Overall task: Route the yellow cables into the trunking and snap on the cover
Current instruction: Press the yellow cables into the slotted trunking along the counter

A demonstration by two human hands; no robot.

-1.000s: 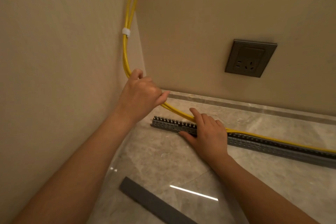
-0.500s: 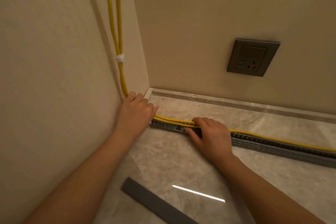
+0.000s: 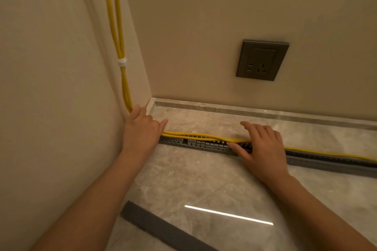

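Note:
Two yellow cables (image 3: 119,32) run down the left wall, bound by a white tie (image 3: 122,62), bend at the floor corner and lie along the top of the grey slotted trunking (image 3: 195,143) on the marble floor. My left hand (image 3: 142,128) presses the cables at the bend by the trunking's left end. My right hand (image 3: 263,146) rests over the trunking farther right, fingers spread across the cables, thumb against the trunking's front wall. The grey cover strip (image 3: 163,228) lies loose on the floor near me.
A dark grey wall socket (image 3: 262,60) sits on the back wall above the marble skirting (image 3: 265,111). The trunking continues to the right edge of view with a cable on top (image 3: 330,156). The glossy floor reflects a strip of light.
My left hand pushed the cable bend down from mid-air to the floor corner. The cables now lie flat on the trunking. My right hand slid right along the trunking and spread its fingers.

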